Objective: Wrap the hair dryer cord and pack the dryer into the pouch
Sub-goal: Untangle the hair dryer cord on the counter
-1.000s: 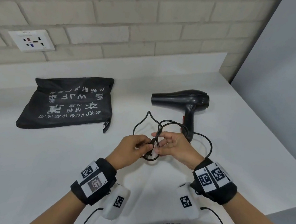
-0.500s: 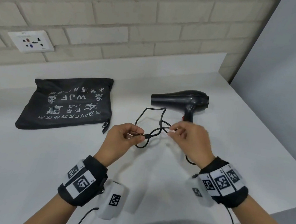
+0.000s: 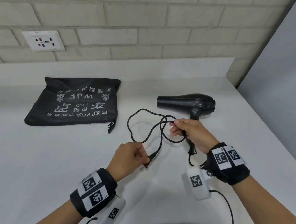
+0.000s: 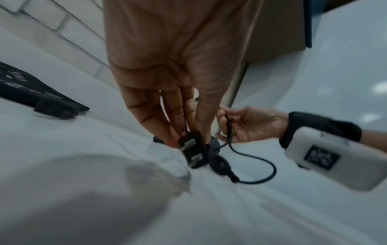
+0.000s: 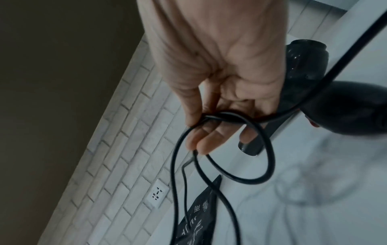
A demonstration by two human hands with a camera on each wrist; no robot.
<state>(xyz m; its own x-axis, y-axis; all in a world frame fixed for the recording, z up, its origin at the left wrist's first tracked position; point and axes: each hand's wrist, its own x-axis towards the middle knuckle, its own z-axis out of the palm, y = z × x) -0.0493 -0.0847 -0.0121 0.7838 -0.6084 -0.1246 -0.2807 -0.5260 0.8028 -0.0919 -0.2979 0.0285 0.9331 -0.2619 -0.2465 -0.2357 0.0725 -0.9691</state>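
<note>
A black hair dryer [image 3: 188,103] lies on the white table [image 3: 43,154], nozzle pointing left; the right wrist view shows its body [image 5: 343,112]. Its black cord [image 3: 143,115] loops loosely between my hands. My left hand [image 3: 129,158] pinches the plug [image 3: 148,161] at the cord's end, with its two prongs showing in the left wrist view as the plug [image 4: 193,151]. My right hand [image 3: 189,132] grips crossed loops of cord [image 5: 224,116] just in front of the dryer's handle. A black zip pouch [image 3: 77,102] with white lettering lies flat at the left.
A white wall socket [image 3: 43,40] sits in the brick wall behind the pouch. A grey panel [image 3: 289,74] borders the table on the right. The table's front right edge [image 3: 279,221] is close to my right forearm.
My hands have parted: the left drew the plug down toward me, the right carried its cord loops up and right toward the dryer handle. The cord now hangs in wider loops.
</note>
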